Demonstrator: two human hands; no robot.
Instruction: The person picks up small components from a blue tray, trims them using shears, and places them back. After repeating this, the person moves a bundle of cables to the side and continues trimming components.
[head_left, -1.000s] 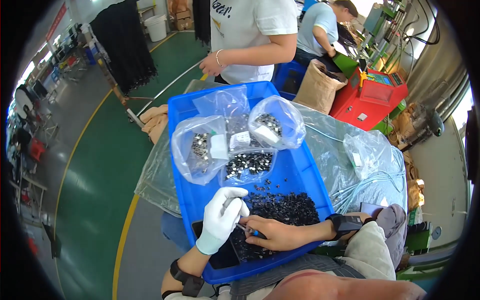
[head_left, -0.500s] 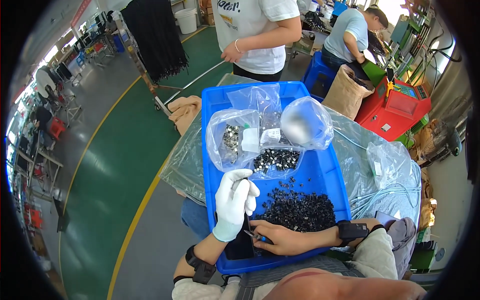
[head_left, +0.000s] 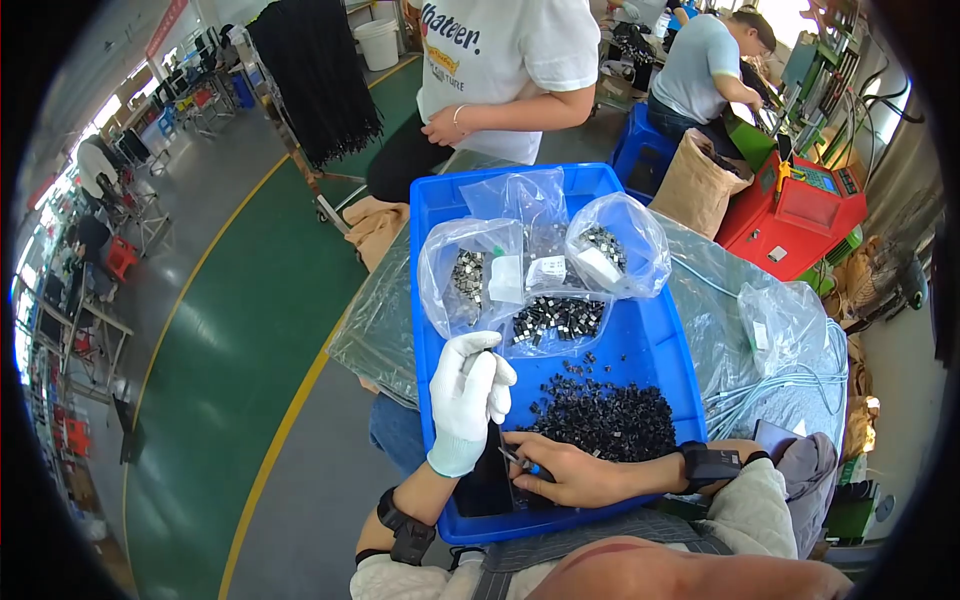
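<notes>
My left hand point(head_left: 464, 405), in a white glove, is raised over the near left part of a blue tray point(head_left: 424, 300). Its fingers are pinched together, and a bit of something dark shows at the fingertips, too small to make out. Bare and low beside it, my right hand point(head_left: 580, 474) grips small pliers point(head_left: 538, 471) with blue and black handles, their metal jaws toward the left hand. A flat black piece point(head_left: 482, 492) lies in the tray's near left corner below the glove. To the right of the hands spreads a heap of small black parts point(head_left: 615, 420).
Clear plastic bags hold silvery parts point(head_left: 467, 275), black parts point(head_left: 560, 318) and more small parts point(head_left: 607, 245) in the tray's far half. Light blue cables point(head_left: 770, 388) lie right of it. A person point(head_left: 510, 80) is opposite; another works by a red machine point(head_left: 795, 215).
The person opposite has shifted, and a dark-clothed leg now shows left of the tray. My hands keep nearly the same pose, with the pliers turned slightly.
</notes>
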